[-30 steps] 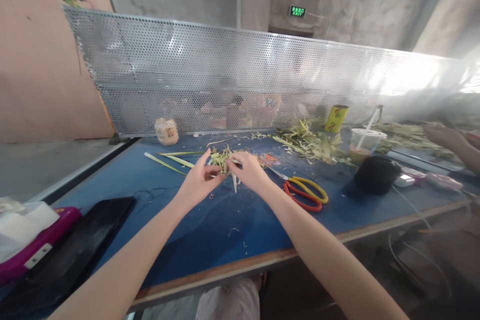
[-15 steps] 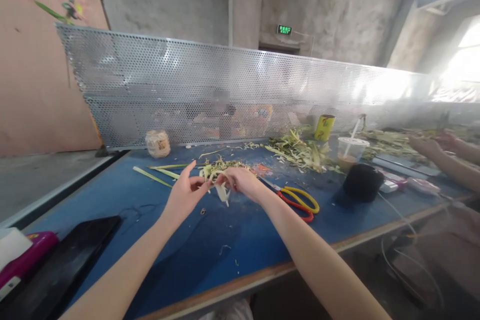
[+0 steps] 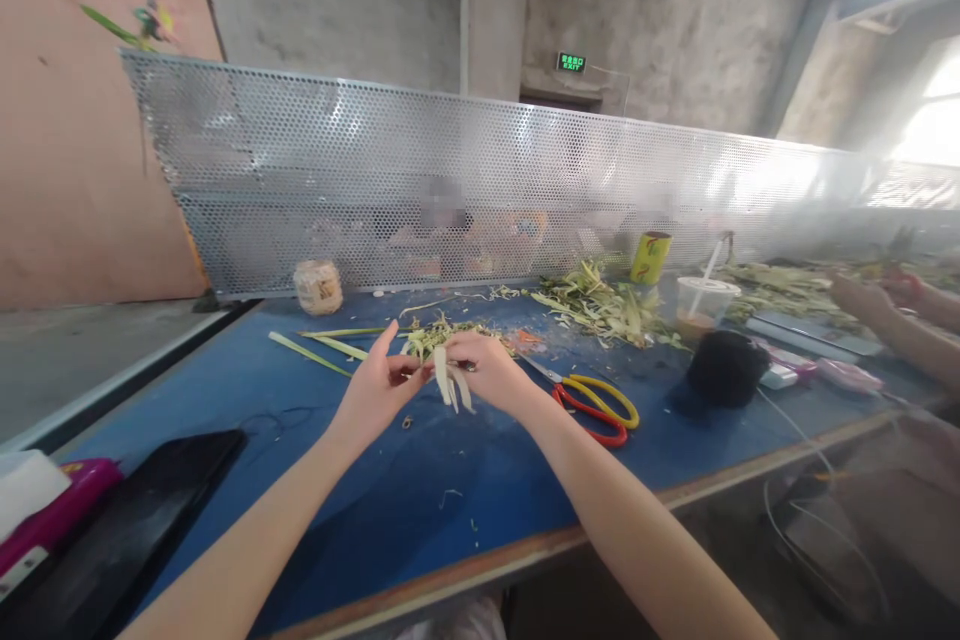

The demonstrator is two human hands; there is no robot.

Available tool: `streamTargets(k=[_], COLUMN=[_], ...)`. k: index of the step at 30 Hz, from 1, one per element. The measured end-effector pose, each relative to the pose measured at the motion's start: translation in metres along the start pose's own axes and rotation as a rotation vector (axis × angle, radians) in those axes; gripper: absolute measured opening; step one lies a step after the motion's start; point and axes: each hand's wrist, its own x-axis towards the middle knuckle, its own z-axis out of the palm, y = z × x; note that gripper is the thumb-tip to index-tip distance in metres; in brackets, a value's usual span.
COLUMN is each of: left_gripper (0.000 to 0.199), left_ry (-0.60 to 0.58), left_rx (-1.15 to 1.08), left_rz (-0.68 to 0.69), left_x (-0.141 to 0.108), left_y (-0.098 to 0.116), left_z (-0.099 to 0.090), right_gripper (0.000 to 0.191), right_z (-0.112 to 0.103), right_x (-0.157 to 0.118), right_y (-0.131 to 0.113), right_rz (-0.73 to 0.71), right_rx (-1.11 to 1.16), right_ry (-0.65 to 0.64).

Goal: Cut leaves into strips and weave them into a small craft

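Note:
Both hands meet over the blue table in the head view. My right hand (image 3: 484,370) is closed, its fingers pinched on a small bundle of pale leaf strips (image 3: 444,382) whose loose ends hang down. My left hand (image 3: 381,380) pinches the same strips from the left with thumb and fingers, its index finger raised. The exact grip is partly hidden behind the fingers. Just beyond the hands lies a pile of green and pale plant scraps (image 3: 431,332). Long green leaf strips (image 3: 311,354) lie left of the hands.
Scissors with red and yellow handles (image 3: 600,405) lie to the right, near a black lump (image 3: 720,368) and a lidded cup with a straw (image 3: 705,305). A leaf heap (image 3: 600,305) sits farther back. A black tablet-like slab (image 3: 150,510) lies at left. A co-worker's hands (image 3: 862,300) show far right.
The pale strips have turned and now hang in front of the fingers with their ends spread. My left hand has shifted slightly right, closer to the right hand.

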Motion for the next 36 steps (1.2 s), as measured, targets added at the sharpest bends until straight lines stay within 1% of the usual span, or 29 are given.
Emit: streamTargets(k=[4,7,14,16,18,20,21,25,27,29,32,34,36], left_gripper=[0.097,0.101,0.108,0.108,0.107,0.104,0.103,0.1,0.1,0.099,0.097,0.099,0.1], left_ry=[0.007,-0.001,-0.026,-0.037,-0.035,-0.015,-0.01,-0.041,-0.058,-0.09,-0.141,-0.139,-0.122], left_rx=[-0.022,-0.089,-0.221,-0.231,-0.213,-0.179,-0.153,-0.012,0.043,0.076,0.097,0.089,0.08], left_rz=[-0.024,-0.041,-0.089,-0.092,-0.087,-0.068,-0.057,-0.008,0.002,0.002,0.001,0.002,-0.004], left_x=[0.0,0.0,-0.001,-0.002,-0.003,-0.004,-0.004,-0.003,-0.003,-0.002,0.0,0.001,0.002], left_y=[0.0,0.001,0.003,0.006,0.007,0.007,0.007,0.004,0.003,0.002,0.0,-0.001,-0.002], left_z=[-0.002,-0.002,0.001,0.001,0.001,0.002,0.002,0.005,0.006,0.007,0.006,0.006,0.005], right_gripper=[0.017,0.019,0.019,0.02,0.024,0.028,0.03,0.025,0.021,0.019,0.019,0.019,0.019], right_z=[0.0,0.001,0.003,0.003,0.002,0.001,0.0,-0.001,-0.001,-0.001,0.0,0.002,0.005], right_x=[-0.002,-0.003,-0.004,-0.005,-0.005,-0.006,-0.006,-0.005,-0.003,-0.002,-0.001,0.001,0.004], right_y=[-0.002,-0.002,-0.003,-0.004,-0.005,-0.004,-0.002,0.003,0.003,0.0,-0.006,-0.007,-0.005], right_rz=[-0.074,-0.139,-0.166,-0.19,-0.212,-0.188,-0.147,0.092,0.157,0.155,0.04,-0.005,0.053], right_rx=[-0.033,-0.032,0.051,0.07,0.089,0.064,0.028,-0.144,-0.197,-0.26,-0.284,-0.197,-0.072], right_ry=[-0.044,-0.051,-0.009,-0.026,-0.073,-0.096,-0.079,0.088,0.09,0.054,0.02,-0.008,-0.035])
